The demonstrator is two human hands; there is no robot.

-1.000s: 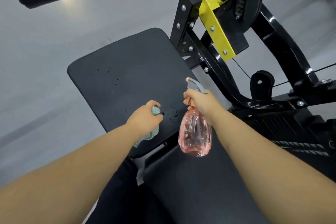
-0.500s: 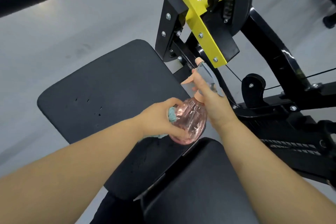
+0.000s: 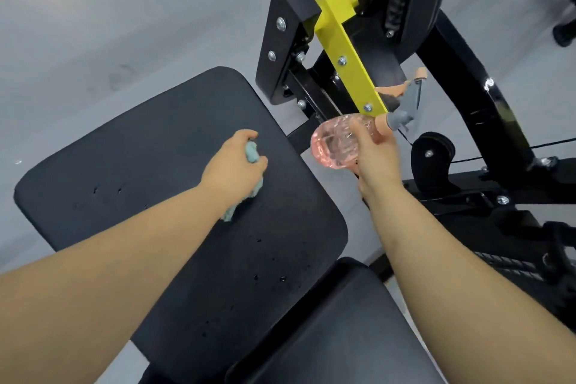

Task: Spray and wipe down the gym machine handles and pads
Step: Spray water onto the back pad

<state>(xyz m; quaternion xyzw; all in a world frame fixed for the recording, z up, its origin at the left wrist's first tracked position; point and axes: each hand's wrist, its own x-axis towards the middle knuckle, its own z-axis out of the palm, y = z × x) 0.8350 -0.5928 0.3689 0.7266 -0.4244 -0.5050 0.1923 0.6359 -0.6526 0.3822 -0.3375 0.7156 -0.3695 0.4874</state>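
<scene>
Place: gym | black padded seat [image 3: 156, 165] | yellow-black machine frame [image 3: 339, 47] (bolted steel) | grey floor [image 3: 124, 25]

A matte black seat pad [image 3: 140, 165], speckled with darker wet droplets, showed against a pale grey floor [image 3: 124, 25]. The crumpled cloth [image 3: 252, 154] was light blue-green. The spray bottle [image 3: 335, 143] was translucent pink with a faceted pattern, topped by a grey trigger head [image 3: 411, 97] and a peach nozzle [image 3: 420, 73]. A bright yellow arm [image 3: 339, 40] crossed the machine's glossy black frame [image 3: 467, 72], which was dotted with silver bolts [image 3: 281, 23].
</scene>
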